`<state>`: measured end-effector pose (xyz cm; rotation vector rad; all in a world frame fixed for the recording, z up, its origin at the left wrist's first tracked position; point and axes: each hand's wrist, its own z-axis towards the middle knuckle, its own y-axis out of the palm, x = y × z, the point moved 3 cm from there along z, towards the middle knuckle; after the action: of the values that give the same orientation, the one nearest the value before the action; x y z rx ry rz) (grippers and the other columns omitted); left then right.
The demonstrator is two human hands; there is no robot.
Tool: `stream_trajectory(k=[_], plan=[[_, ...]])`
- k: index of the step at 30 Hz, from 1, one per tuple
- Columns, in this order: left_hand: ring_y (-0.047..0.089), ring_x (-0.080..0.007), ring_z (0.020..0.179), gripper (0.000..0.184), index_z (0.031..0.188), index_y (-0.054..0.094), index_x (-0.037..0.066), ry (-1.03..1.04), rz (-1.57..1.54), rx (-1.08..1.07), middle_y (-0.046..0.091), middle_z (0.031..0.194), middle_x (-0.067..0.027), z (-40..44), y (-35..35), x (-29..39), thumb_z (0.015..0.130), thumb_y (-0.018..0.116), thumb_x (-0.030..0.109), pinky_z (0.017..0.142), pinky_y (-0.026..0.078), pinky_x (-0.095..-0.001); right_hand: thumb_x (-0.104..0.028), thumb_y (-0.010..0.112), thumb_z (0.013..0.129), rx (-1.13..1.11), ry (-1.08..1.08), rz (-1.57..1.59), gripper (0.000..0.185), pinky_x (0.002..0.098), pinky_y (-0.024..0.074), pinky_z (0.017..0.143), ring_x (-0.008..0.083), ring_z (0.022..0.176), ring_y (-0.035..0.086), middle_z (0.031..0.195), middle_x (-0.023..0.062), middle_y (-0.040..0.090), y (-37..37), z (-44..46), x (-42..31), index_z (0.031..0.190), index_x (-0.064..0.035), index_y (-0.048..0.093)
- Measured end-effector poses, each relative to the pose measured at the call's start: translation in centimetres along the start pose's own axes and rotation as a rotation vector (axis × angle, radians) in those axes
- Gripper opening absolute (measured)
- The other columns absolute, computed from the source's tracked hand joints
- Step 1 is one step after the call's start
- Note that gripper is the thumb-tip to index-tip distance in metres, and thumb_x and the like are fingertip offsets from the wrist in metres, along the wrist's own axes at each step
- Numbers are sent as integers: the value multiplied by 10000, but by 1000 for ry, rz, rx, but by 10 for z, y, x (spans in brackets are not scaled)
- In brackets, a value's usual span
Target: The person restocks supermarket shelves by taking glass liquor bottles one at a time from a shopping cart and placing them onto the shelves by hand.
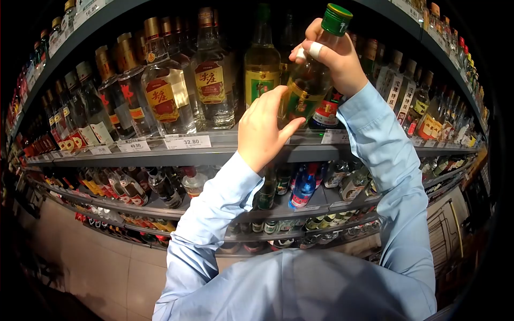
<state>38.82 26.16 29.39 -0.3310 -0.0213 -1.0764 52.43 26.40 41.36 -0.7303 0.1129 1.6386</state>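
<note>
My right hand (340,59) is wrapped around the neck of a liquor bottle (308,88) with a green cap and a green-and-gold label. The bottle leans, its cap toward the upper right, in front of the shelf. White tape is on two fingers of that hand. Beside the bottle's lower left side is my left hand (265,125), thumb and fingers apart and curved; whether it touches the glass I cannot tell. Just behind it on the shelf stands a similar yellowish bottle (262,69) with a green label.
Clear bottles (168,96) with red-and-gold labels line the shelf (225,152) on the left, above price tags (187,142). More bottles (415,91) fill the right side. A blue bottle (304,187) stands on the shelf below. Another shelf edge (80,32) runs overhead.
</note>
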Motion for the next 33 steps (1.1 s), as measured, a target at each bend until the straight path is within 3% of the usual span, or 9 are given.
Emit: stream_trajectory(k=[4,8,9,13,20,24,26,30,33], plan=[[589,-249,888,657,1222,430,73,-46,-13,-1,577,1029,-111,2,4,1,665,747,217,737,487,-332,-118,553,777,49,48,38,109,311,485,724,169,718,610,736,67,577,-11,2,26,830,-45,492],[572,-277,897,642,1255,418,98,60,88,-12,557,1034,-119,0,7,0,689,714,158,754,479,-349,-84,592,782,89,133,95,102,297,494,705,160,714,616,788,77,592,-17,9,36,800,-38,503],[565,-284,904,638,1261,416,104,68,100,-24,550,1038,-120,0,8,0,693,705,142,762,474,-353,-125,596,790,64,151,101,126,284,481,720,159,738,616,812,88,611,-17,9,36,841,-29,534],[541,-300,936,634,1274,417,116,69,124,-63,519,1066,-121,-2,9,-2,699,684,102,789,456,-364,-211,566,803,60,187,-77,251,269,424,798,145,860,571,864,67,620,-21,16,46,952,-10,581],[500,-321,971,602,1251,451,115,67,133,-117,486,1109,-152,-3,6,0,695,683,99,822,431,-376,-232,572,770,141,381,-277,320,279,402,807,148,886,539,934,54,602,-13,19,39,1010,-22,562],[474,-326,1000,551,1215,484,123,122,214,-129,483,1118,-152,-3,2,4,700,678,146,851,408,-394,-171,617,745,262,248,-260,397,285,410,800,156,889,530,990,62,568,-11,21,46,1092,-31,487],[465,-333,1017,531,1205,491,130,155,255,-113,484,1123,-151,-3,1,5,708,673,173,871,391,-412,-136,635,735,349,56,-280,391,286,417,791,157,880,530,979,63,564,-20,24,69,1078,-32,479],[390,-342,1138,523,1192,505,148,166,334,-126,426,1220,-157,-5,-2,5,704,674,228,940,320,-448,-143,670,720,353,126,-558,399,277,438,740,161,836,545,903,76,566,-24,28,72,1041,-19,468],[349,-344,1185,528,1190,507,144,133,333,-101,379,1269,-163,-2,-5,3,699,678,238,961,295,-452,-157,684,707,349,99,-431,439,283,447,739,166,837,558,905,91,579,-27,30,81,1058,-12,465]])
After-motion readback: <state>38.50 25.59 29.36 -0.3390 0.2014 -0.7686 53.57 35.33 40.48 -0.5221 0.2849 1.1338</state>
